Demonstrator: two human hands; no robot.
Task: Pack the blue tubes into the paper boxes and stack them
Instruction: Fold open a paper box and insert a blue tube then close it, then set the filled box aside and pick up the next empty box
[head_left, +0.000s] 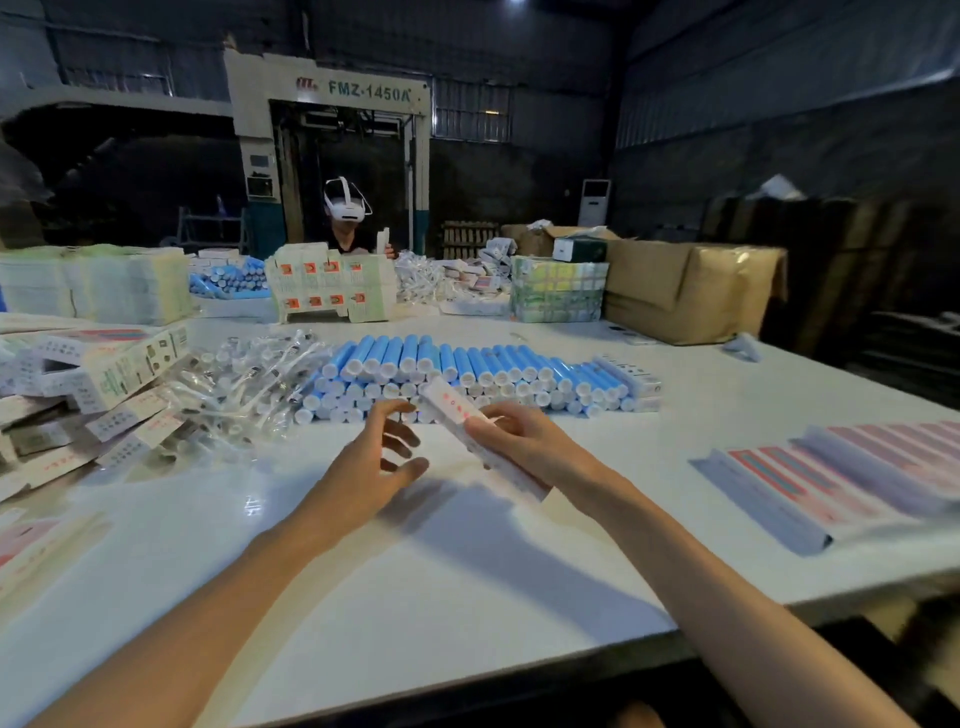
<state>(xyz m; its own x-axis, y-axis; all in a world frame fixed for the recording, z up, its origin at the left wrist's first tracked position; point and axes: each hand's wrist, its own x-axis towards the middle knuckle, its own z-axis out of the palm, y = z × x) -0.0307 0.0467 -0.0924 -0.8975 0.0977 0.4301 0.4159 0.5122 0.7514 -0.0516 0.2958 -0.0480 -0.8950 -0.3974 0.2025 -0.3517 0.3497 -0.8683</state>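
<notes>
A pile of blue tubes (467, 374) with white caps lies across the middle of the white table (415, 561). My right hand (524, 441) grips a long white paper box (467, 426) with red print, held slanted above the table just in front of the tubes. My left hand (379, 462) hovers to the left of the box with fingers spread and holds nothing. Whether a tube is inside the box is hidden.
Clear-wrapped small parts (249, 384) and packed boxes (88, 384) lie heaped at the left. Flat box blanks (841, 478) are fanned out at the right. Stacks of cartons (332, 286), brown packages (685, 291) and a seated person (345, 228) fill the far side.
</notes>
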